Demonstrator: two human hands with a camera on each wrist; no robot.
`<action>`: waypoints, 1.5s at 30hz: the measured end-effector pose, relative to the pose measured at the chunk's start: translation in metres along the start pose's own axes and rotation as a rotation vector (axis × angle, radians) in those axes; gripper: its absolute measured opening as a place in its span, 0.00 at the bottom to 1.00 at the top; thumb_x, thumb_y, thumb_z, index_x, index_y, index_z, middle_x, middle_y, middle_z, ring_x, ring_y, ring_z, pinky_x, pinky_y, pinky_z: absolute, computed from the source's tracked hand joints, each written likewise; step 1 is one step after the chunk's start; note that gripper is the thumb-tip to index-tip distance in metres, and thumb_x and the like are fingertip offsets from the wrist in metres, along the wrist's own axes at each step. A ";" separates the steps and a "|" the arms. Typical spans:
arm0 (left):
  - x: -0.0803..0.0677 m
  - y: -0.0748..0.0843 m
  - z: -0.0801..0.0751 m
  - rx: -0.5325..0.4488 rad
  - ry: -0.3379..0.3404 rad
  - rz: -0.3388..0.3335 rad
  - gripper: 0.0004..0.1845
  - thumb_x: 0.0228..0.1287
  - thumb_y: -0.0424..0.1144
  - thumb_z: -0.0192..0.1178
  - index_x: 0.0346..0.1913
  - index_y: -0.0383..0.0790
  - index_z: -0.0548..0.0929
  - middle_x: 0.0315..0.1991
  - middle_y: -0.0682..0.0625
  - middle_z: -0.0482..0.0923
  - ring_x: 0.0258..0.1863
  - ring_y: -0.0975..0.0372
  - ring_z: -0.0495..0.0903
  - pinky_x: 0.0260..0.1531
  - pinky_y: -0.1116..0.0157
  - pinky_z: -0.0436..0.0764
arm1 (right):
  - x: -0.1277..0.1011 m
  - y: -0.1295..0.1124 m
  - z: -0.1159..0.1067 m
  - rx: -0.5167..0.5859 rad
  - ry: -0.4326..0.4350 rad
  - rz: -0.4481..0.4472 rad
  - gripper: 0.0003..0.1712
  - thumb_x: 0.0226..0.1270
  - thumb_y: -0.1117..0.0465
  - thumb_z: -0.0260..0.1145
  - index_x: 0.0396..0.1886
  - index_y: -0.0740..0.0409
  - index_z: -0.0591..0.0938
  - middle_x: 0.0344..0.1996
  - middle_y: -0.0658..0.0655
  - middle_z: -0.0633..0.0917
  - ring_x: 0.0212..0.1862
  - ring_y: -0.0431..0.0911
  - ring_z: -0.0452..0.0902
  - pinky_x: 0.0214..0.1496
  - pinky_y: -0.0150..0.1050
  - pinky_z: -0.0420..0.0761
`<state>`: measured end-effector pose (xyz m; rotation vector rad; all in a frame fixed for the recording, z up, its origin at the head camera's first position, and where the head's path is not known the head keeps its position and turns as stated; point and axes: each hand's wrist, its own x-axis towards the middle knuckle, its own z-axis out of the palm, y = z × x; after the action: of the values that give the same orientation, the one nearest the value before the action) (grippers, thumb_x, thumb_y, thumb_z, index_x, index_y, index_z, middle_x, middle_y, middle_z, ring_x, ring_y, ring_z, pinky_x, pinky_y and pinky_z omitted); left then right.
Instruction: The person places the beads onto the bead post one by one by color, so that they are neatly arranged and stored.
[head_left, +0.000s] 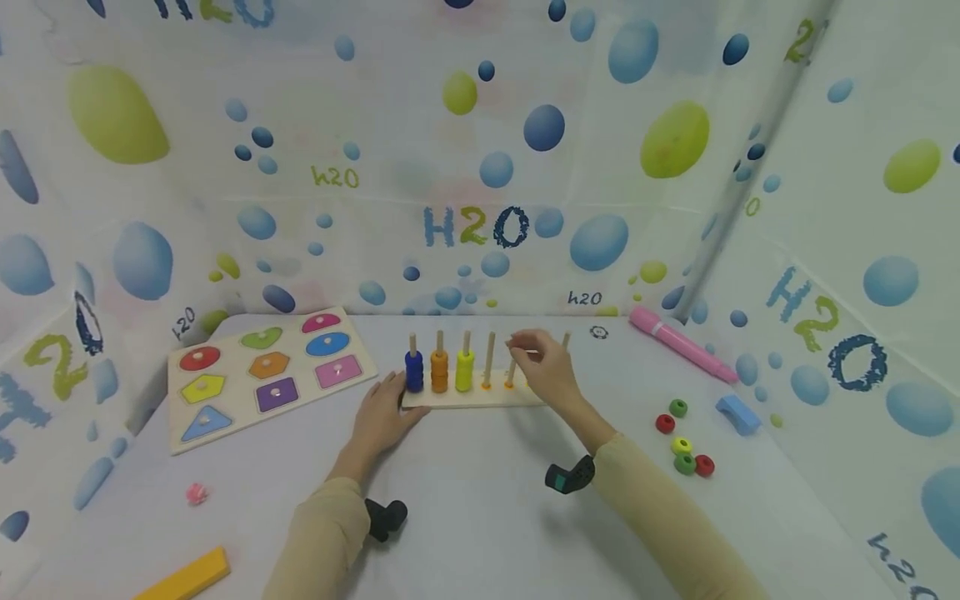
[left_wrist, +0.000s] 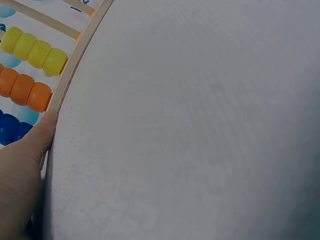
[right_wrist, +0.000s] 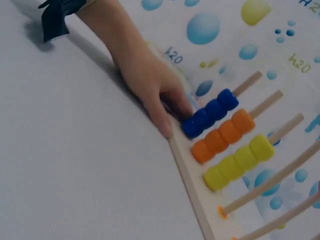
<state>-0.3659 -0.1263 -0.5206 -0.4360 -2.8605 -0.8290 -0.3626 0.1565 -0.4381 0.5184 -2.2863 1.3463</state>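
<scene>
We judge the wooden peg base (head_left: 480,397) on the bench (head_left: 480,517) could skid or tip if our right hand (head_left: 546,367) knocks a bare peg (head_left: 491,358). Our left hand (head_left: 384,414) braces its end, fingers straight against the edge. The right hovers raised, fingertips pinched; whether its grip holds anything, we cannot tell.

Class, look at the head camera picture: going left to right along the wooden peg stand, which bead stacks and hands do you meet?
Left hand → blue beads → orange beads → yellow beads → right hand.
</scene>
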 end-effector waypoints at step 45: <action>-0.001 -0.005 0.001 -0.021 -0.020 -0.022 0.42 0.60 0.54 0.62 0.69 0.31 0.61 0.67 0.36 0.61 0.70 0.46 0.54 0.70 0.50 0.46 | -0.155 0.097 -0.179 -0.535 0.023 0.321 0.17 0.60 0.66 0.65 0.49 0.66 0.77 0.41 0.64 0.84 0.45 0.56 0.79 0.45 0.46 0.81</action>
<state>-0.3667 -0.1298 -0.5238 -0.4180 -2.8820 -0.8640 -0.2516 0.3738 -0.5147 -0.0421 -2.6460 0.7926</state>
